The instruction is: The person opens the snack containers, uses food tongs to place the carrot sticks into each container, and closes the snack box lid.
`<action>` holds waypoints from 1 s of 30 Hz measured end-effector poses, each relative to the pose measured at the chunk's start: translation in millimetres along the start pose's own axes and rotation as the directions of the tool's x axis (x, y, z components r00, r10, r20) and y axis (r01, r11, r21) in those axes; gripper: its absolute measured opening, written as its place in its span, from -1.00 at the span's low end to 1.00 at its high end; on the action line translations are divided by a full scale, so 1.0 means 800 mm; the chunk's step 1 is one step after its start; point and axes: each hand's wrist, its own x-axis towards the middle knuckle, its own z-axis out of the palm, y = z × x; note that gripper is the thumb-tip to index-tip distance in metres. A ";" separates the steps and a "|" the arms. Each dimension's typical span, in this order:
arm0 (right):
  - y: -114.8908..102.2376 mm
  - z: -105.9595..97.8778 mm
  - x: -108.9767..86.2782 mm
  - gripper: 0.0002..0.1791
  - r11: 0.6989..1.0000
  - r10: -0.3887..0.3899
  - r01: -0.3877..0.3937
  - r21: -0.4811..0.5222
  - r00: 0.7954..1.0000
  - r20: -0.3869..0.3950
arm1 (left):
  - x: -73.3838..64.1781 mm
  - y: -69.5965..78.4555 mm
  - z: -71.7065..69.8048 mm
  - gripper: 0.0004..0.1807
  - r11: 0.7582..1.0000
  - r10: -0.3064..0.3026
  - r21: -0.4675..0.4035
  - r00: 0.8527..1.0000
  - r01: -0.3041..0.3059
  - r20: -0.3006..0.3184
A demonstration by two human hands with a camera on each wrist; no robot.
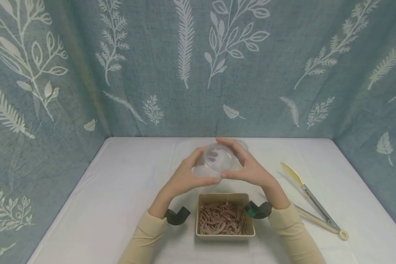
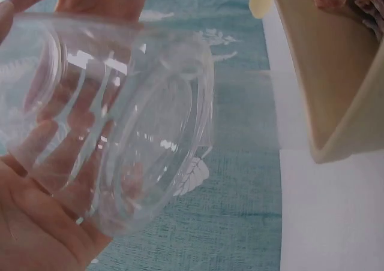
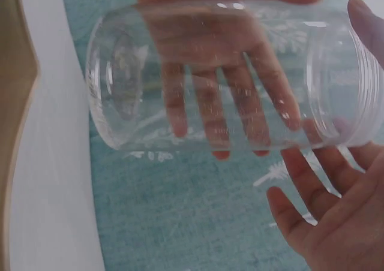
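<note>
Both hands hold a clear, empty-looking plastic jar [image 1: 219, 157] above the table, just beyond a box of brown strips. Tilted, the jar turns one round end up toward the head camera. My left hand [image 1: 188, 172] has its thumb and fingers around one side, with the fingers showing through the clear wall [image 3: 204, 103] in the right wrist view. From the other side my right hand [image 1: 247, 165] grips it, its thumb and fingers around the threaded neck [image 3: 360, 91]. The jar's round base [image 2: 159, 139] faces the box in the left wrist view.
In front of the hands stands the beige rectangular box [image 1: 226, 237] with brown, shredded-looking strips [image 1: 222, 220] inside. Tongs [image 1: 320, 207] with yellow tips lie spread on the right. Behind the right hand a clear round item [image 1: 242, 144] partly shows. A patterned blue curtain [image 1: 151, 73] encloses the white table [image 1: 102, 205].
</note>
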 end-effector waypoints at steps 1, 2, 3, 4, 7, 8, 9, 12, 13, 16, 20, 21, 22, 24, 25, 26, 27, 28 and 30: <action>0.000 -0.001 0.000 -0.13 1.000 -0.010 0.010 0.006 1.000 0.008 | -0.001 -0.001 -0.001 -0.16 1.000 0.003 -0.025 1.000 -0.002 0.016; 0.000 -0.001 0.000 -0.14 1.000 -0.023 0.023 0.014 1.000 0.016 | -0.001 -0.002 -0.001 -0.16 0.999 0.008 -0.045 0.999 -0.006 0.031; -0.001 -0.001 -0.001 -0.16 0.999 -0.035 0.035 0.025 0.999 0.024 | -0.002 -0.003 -0.002 -0.17 0.998 0.018 -0.066 0.999 -0.015 0.046; -0.001 -0.002 -0.001 -0.16 0.998 -0.046 0.045 0.039 0.998 0.031 | -0.002 -0.004 -0.003 -0.17 0.996 0.031 -0.084 0.998 -0.025 0.060; -0.001 -0.002 -0.001 -0.16 0.992 -0.092 0.087 0.089 0.994 0.053 | -0.002 -0.009 -0.004 -0.17 0.987 0.079 -0.145 0.991 -0.063 0.108; -0.001 -0.001 -0.001 -0.16 0.989 -0.113 0.106 0.107 0.992 0.060 | -0.002 -0.010 -0.005 -0.15 0.984 0.098 -0.163 0.988 -0.077 0.123; -0.001 -0.001 -0.001 -0.15 0.985 -0.133 0.124 0.123 0.989 0.069 | -0.002 -0.011 -0.005 -0.13 0.979 0.117 -0.181 0.983 -0.091 0.139; 0.000 0.000 0.000 -0.15 0.966 -0.211 0.192 0.172 0.973 0.095 | -0.001 -0.013 -0.004 -0.02 0.962 0.171 -0.242 0.966 -0.123 0.192; 0.000 0.001 0.000 -0.15 0.959 -0.233 0.210 0.190 0.967 0.106 | -0.001 -0.013 -0.004 0.02 0.957 0.186 -0.261 0.960 -0.129 0.207; 0.000 0.002 0.001 -0.18 0.937 -0.287 0.251 0.242 0.949 0.128 | -0.001 -0.013 -0.002 0.10 0.938 0.234 -0.312 0.939 -0.150 0.253; -0.001 0.002 0.002 -0.21 0.907 -0.344 0.292 0.303 0.930 0.132 | 0.000 -0.014 -0.001 0.13 0.928 0.269 -0.331 0.921 -0.169 0.284; -0.002 0.002 0.002 -0.22 0.902 -0.352 0.300 0.311 0.927 0.126 | 0.000 -0.014 -0.002 0.12 0.929 0.270 -0.328 0.920 -0.171 0.286; -0.003 0.002 0.002 -0.23 0.897 -0.357 0.305 0.319 0.926 0.119 | 0.000 -0.014 -0.002 0.11 0.932 0.266 -0.321 0.921 -0.170 0.283; -0.004 0.001 0.002 -0.22 0.900 -0.342 0.295 0.321 0.934 0.100 | 0.001 -0.015 -0.006 0.06 0.940 0.252 -0.296 0.928 -0.167 0.275; -0.004 0.000 0.001 -0.22 0.908 -0.322 0.282 0.310 0.943 0.085 | 0.001 -0.016 -0.008 0.03 0.946 0.241 -0.278 0.933 -0.165 0.266; -0.005 -0.001 0.000 -0.21 0.919 -0.297 0.266 0.292 0.952 0.067 | 0.001 -0.017 -0.011 0.00 0.953 0.231 -0.255 0.939 -0.166 0.254; -0.005 -0.001 0.000 -0.19 0.929 -0.268 0.245 0.276 0.962 0.049 | 0.000 -0.018 -0.015 -0.05 0.957 0.225 -0.236 0.944 -0.167 0.243; -0.005 -0.002 -0.001 -0.18 0.940 -0.238 0.223 0.259 0.971 0.030 | 0.000 -0.019 -0.018 -0.09 0.963 0.214 -0.215 0.949 -0.164 0.230; -0.005 -0.004 -0.002 -0.17 0.960 -0.174 0.172 0.220 0.985 -0.011 | 0.000 -0.020 -0.026 -0.16 0.970 0.201 -0.175 0.958 -0.167 0.206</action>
